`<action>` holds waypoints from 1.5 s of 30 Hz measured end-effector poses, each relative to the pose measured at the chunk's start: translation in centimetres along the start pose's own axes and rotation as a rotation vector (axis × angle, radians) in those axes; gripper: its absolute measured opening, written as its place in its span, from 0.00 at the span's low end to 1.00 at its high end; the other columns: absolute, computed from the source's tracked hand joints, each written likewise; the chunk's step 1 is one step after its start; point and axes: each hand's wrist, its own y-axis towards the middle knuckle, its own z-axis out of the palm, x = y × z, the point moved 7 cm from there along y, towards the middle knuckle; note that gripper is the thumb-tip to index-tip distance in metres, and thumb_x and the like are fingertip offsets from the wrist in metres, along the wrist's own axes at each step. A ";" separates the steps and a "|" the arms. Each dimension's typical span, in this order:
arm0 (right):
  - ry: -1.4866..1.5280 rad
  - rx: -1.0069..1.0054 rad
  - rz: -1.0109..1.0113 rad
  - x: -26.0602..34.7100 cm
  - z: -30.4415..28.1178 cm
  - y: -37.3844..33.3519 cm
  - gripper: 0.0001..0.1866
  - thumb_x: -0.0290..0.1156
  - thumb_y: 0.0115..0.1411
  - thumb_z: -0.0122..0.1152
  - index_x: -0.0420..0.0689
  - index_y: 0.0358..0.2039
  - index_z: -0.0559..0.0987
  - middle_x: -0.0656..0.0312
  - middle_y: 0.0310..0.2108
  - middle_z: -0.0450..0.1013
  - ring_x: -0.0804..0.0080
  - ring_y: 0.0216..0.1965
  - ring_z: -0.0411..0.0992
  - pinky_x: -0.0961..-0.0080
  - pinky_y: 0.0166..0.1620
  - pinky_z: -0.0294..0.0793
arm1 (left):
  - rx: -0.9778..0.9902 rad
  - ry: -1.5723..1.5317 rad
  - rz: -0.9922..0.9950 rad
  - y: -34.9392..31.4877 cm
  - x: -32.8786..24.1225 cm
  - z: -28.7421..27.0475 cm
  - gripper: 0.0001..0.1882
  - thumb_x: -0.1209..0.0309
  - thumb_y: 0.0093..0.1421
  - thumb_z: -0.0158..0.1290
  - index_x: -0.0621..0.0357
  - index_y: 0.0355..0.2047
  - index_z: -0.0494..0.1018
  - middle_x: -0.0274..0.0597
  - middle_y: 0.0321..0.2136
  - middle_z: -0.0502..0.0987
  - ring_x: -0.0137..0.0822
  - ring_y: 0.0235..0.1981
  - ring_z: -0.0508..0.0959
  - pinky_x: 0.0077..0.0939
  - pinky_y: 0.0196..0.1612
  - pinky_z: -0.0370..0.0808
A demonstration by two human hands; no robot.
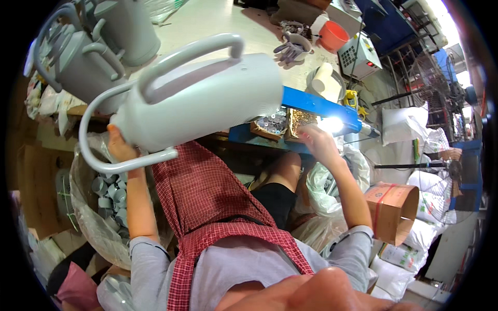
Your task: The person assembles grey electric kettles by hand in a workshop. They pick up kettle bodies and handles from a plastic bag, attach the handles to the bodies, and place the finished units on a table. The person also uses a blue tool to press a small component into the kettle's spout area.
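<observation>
Left fingers (113,135) mostly hidden behind grey can (207,98); golden pieces (301,119) indistinct.

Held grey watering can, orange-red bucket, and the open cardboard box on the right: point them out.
Held grey watering can (207,98): head view, side of its body.
Orange-red bucket (332,40): head view, wall.
Open cardboard box (386,213): head view, outer side panel.

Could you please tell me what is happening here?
A person in a red checked apron holds a grey watering can sideways in the left hand, its right end at a blue bar. The right hand is over small golden parts; whether it grips any is unclear. More grey cans are at the left.
</observation>
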 end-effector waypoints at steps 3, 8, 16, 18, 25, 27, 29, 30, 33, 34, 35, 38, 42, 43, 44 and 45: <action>-0.126 -0.027 -0.017 -5.5 5.7 1.6 0.12 0.29 0.54 0.59 0.38 0.38 0.78 0.50 0.35 0.74 0.53 0.39 0.73 0.64 0.41 0.73 | -0.092 0.071 -0.040 -0.5 -4.3 -4.8 0.28 0.50 0.68 0.41 0.67 0.40 0.76 0.43 0.36 0.80 0.33 0.33 0.79 0.29 0.38 0.77; 0.118 0.084 0.072 -10.0 11.1 3.7 0.11 0.31 0.50 0.61 0.45 0.36 0.80 0.55 0.40 0.74 0.58 0.44 0.71 0.61 0.46 0.70 | -0.285 0.142 -0.095 -2.2 -2.3 -12.4 0.26 0.45 0.63 0.47 0.57 0.31 0.76 0.34 0.28 0.76 0.29 0.30 0.74 0.27 0.38 0.72; -0.097 -0.166 -0.069 -14.0 12.5 1.3 0.18 0.29 0.59 0.54 0.40 0.50 0.73 0.51 0.50 0.70 0.55 0.51 0.69 0.61 0.53 0.69 | -0.235 0.125 -0.083 -7.7 -2.5 -13.2 0.29 0.47 0.66 0.43 0.64 0.34 0.78 0.37 0.29 0.78 0.27 0.32 0.73 0.24 0.38 0.71; -0.060 -0.153 -0.039 -11.1 13.0 3.3 0.18 0.29 0.59 0.54 0.40 0.50 0.73 0.51 0.49 0.70 0.56 0.51 0.69 0.62 0.53 0.69 | -0.205 0.151 -0.046 -7.3 -3.2 -13.6 0.29 0.48 0.66 0.44 0.65 0.35 0.78 0.38 0.29 0.78 0.27 0.32 0.74 0.23 0.38 0.71; 0.084 -0.091 -0.128 -3.0 15.6 9.6 0.16 0.29 0.60 0.53 0.39 0.49 0.73 0.52 0.48 0.71 0.58 0.49 0.69 0.63 0.51 0.70 | -0.277 0.005 -0.102 -7.7 -3.8 -14.3 0.29 0.48 0.66 0.44 0.67 0.36 0.78 0.36 0.27 0.78 0.23 0.29 0.73 0.19 0.33 0.71; 0.113 -0.088 -0.149 -1.5 15.5 10.5 0.16 0.29 0.61 0.53 0.39 0.48 0.73 0.52 0.47 0.71 0.58 0.49 0.70 0.64 0.51 0.70 | -0.276 -0.023 -0.094 -8.1 -4.2 -14.8 0.29 0.48 0.66 0.43 0.67 0.36 0.78 0.36 0.28 0.78 0.23 0.29 0.73 0.18 0.33 0.71; 0.144 -0.088 -0.165 0.2 15.6 11.2 0.15 0.29 0.61 0.53 0.39 0.48 0.73 0.53 0.47 0.71 0.59 0.48 0.70 0.64 0.51 0.71 | -0.269 -0.024 -0.093 -8.4 -4.8 -14.9 0.30 0.48 0.67 0.43 0.67 0.37 0.78 0.36 0.28 0.78 0.23 0.29 0.73 0.18 0.33 0.70; 0.153 -0.089 -0.173 0.7 15.6 11.5 0.15 0.28 0.61 0.53 0.39 0.48 0.73 0.53 0.47 0.71 0.59 0.48 0.70 0.64 0.51 0.71 | -0.266 -0.011 -0.095 -8.6 -5.1 -14.8 0.30 0.48 0.67 0.43 0.66 0.37 0.78 0.36 0.28 0.78 0.23 0.30 0.73 0.19 0.34 0.70; 0.186 -0.100 -0.189 2.3 15.0 12.1 0.15 0.28 0.61 0.53 0.38 0.47 0.74 0.53 0.46 0.71 0.60 0.47 0.70 0.65 0.50 0.71 | -0.292 0.018 -0.104 -8.6 -3.8 -15.2 0.30 0.48 0.67 0.42 0.66 0.37 0.77 0.36 0.29 0.77 0.24 0.30 0.73 0.20 0.33 0.70; 0.196 -0.108 -0.189 2.6 14.8 12.2 0.14 0.28 0.62 0.53 0.38 0.47 0.74 0.53 0.46 0.71 0.60 0.47 0.70 0.65 0.50 0.72 | -0.282 0.001 -0.108 -8.6 -4.0 -14.9 0.30 0.48 0.67 0.42 0.66 0.37 0.77 0.36 0.29 0.77 0.24 0.30 0.73 0.20 0.33 0.70; 0.205 -0.113 -0.193 2.9 14.4 12.3 0.14 0.28 0.62 0.53 0.38 0.47 0.74 0.54 0.46 0.71 0.60 0.47 0.70 0.66 0.50 0.72 | -0.274 -0.022 -0.112 -8.8 -4.2 -14.5 0.29 0.48 0.67 0.42 0.66 0.36 0.77 0.35 0.29 0.77 0.24 0.30 0.73 0.20 0.33 0.70; 0.242 -0.142 -0.202 3.6 13.0 12.3 0.14 0.28 0.62 0.52 0.38 0.47 0.74 0.54 0.45 0.72 0.61 0.46 0.71 0.66 0.49 0.72 | -0.223 0.017 -0.111 -8.7 -4.3 -13.8 0.29 0.48 0.67 0.42 0.66 0.36 0.77 0.35 0.28 0.77 0.23 0.30 0.72 0.20 0.33 0.70; 0.292 -0.191 -0.212 4.6 10.4 12.2 0.13 0.28 0.63 0.52 0.37 0.46 0.74 0.55 0.44 0.72 0.62 0.46 0.71 0.67 0.48 0.73 | -0.162 -0.063 -0.132 -9.4 -4.7 -11.6 0.28 0.49 0.67 0.42 0.65 0.36 0.77 0.34 0.29 0.76 0.22 0.30 0.71 0.20 0.34 0.69; 0.308 -0.207 -0.215 4.8 9.6 12.1 0.13 0.28 0.63 0.52 0.37 0.46 0.74 0.55 0.44 0.72 0.63 0.45 0.71 0.67 0.48 0.73 | -0.145 -0.038 -0.144 -9.6 -4.5 -11.2 0.29 0.48 0.67 0.42 0.65 0.37 0.77 0.35 0.29 0.76 0.23 0.31 0.71 0.20 0.35 0.69; 0.325 -0.224 -0.219 5.1 8.8 12.0 0.12 0.28 0.63 0.52 0.37 0.46 0.74 0.55 0.44 0.72 0.63 0.45 0.71 0.68 0.48 0.73 | -0.127 -0.012 -0.152 -9.8 -4.3 -11.1 0.30 0.47 0.67 0.42 0.65 0.38 0.77 0.35 0.30 0.76 0.23 0.31 0.71 0.20 0.36 0.69; 0.339 -0.244 -0.225 5.4 7.8 11.8 0.12 0.27 0.63 0.52 0.37 0.46 0.74 0.55 0.43 0.72 0.63 0.45 0.71 0.68 0.48 0.73 | -0.109 0.015 -0.160 -9.9 -4.0 -10.9 0.30 0.46 0.66 0.42 0.64 0.39 0.76 0.36 0.30 0.76 0.24 0.31 0.71 0.21 0.36 0.69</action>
